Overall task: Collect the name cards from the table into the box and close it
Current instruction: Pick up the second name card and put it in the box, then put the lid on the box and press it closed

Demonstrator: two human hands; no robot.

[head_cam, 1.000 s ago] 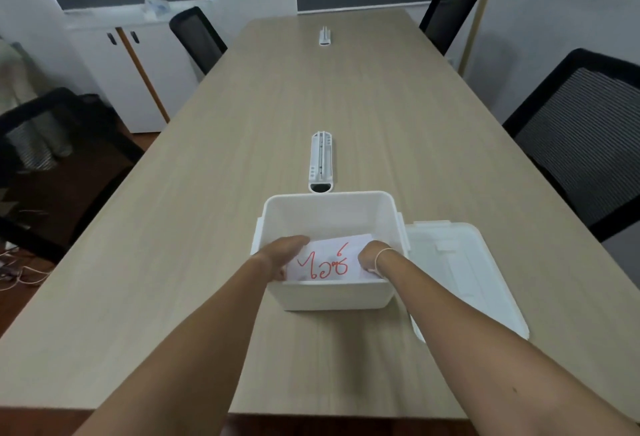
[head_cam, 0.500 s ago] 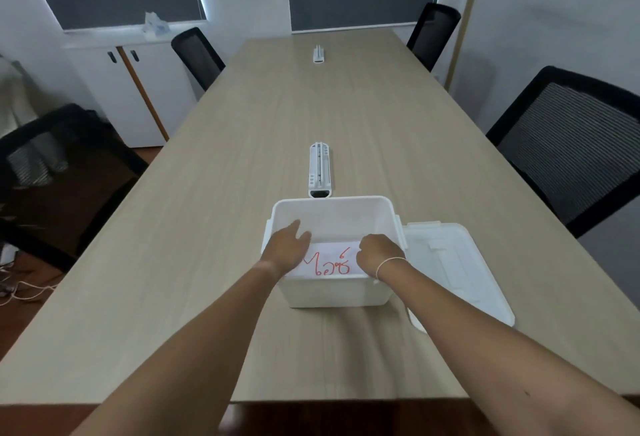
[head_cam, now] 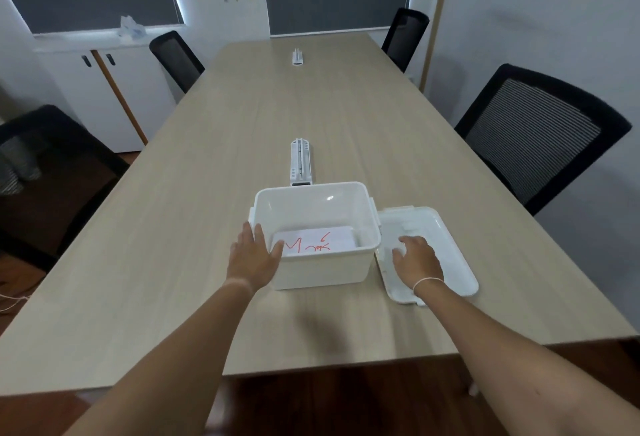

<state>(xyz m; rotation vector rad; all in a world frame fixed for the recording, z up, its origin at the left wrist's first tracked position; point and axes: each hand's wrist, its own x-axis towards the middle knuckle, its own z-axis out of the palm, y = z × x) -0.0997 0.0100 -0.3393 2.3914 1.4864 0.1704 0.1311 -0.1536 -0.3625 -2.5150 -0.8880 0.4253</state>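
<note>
White paper name cards with red writing are seen inside the open white plastic box on the wooden table. The box's near-left corner is touched by the left hand, fingers spread; the flat white lid, right of the box, is covered by the right hand, fingers loosely apart.

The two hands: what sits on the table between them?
In the head view, the open white box with name cards inside sits between the left hand and right hand.

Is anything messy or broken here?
Nothing looks broken or spilled. The cards lie inside the open box; its lid lies beside it on the table, under the right hand.
</note>
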